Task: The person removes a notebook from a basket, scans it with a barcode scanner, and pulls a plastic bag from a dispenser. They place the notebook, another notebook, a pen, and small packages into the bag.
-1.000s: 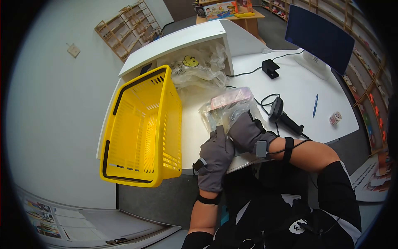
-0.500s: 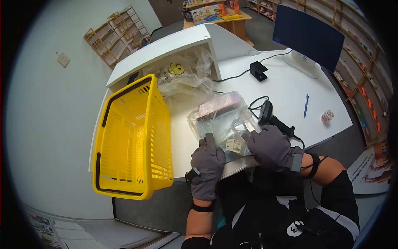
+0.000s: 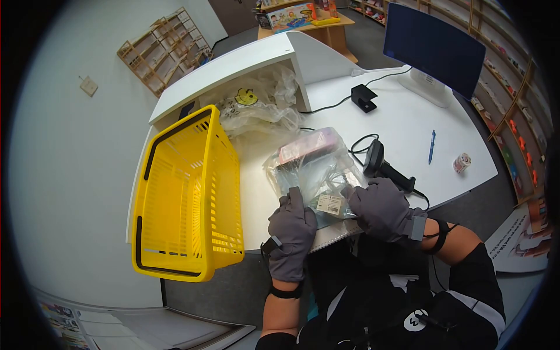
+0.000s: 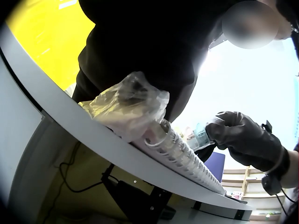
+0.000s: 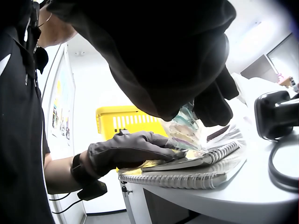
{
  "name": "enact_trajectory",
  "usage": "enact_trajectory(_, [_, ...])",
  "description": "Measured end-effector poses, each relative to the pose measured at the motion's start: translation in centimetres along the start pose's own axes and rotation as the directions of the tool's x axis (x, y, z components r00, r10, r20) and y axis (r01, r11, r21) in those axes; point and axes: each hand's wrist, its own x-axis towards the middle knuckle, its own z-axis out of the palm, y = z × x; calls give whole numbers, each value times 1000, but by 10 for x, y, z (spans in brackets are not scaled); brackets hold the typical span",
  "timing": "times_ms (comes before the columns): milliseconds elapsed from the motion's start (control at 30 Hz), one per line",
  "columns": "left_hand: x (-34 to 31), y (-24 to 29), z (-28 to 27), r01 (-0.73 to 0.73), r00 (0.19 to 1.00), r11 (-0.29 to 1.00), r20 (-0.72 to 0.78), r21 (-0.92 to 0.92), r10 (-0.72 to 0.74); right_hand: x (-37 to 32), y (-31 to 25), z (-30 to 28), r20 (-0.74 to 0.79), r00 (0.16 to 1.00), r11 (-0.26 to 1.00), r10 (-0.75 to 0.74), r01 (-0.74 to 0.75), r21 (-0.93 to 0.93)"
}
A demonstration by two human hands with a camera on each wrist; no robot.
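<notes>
A clear plastic bag [image 3: 312, 175] lies near the desk's front edge, with a pink item [image 3: 306, 146], spiral-bound notebooks [image 5: 177, 179] and a small labelled packet [image 3: 329, 204] in or under it. My gloved left hand [image 3: 291, 236] rests on the bag's left side, fingers fairly straight; in the right wrist view the left hand [image 5: 133, 151] lies flat over the notebooks. At the bag's right side, my gloved right hand [image 3: 385, 209] pinches the plastic or packet edge; in the left wrist view the right hand [image 4: 245, 137] has curled fingers at a clear, bluish piece [image 4: 201, 137].
A yellow basket [image 3: 227, 204] stands at the left. Crumpled plastic bags [image 3: 262, 108] fill the shelf opening behind. To the right are a barcode scanner [image 3: 388, 169], a black stand [image 3: 364, 98], a pen [image 3: 431, 147], a small roll [image 3: 461, 163] and a monitor [image 3: 434, 49].
From one second ago, my right hand has moved right, away from my left hand, uncovering the labelled packet. The head view has shifted. Little differs over the last half second.
</notes>
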Motion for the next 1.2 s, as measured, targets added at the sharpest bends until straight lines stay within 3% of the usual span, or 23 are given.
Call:
enact_trajectory(333, [1, 3, -3, -2, 1000, 1000, -6, 6, 2, 0, 0, 3, 90, 995, 999, 35, -34, -6])
enact_trajectory(467, [2, 6, -6, 9, 1000, 1000, 14, 8, -9, -1, 0, 4, 30, 999, 1000, 26, -26, 1])
enact_trajectory(567, [1, 5, -4, -1, 1000, 1000, -6, 17, 2, 0, 3, 4, -126, 990, 998, -57, 62, 34])
enact_trajectory(1200, [3, 7, -7, 47, 996, 999, 76, 25, -48, -2, 1, 2, -85, 996, 998, -36, 40, 51])
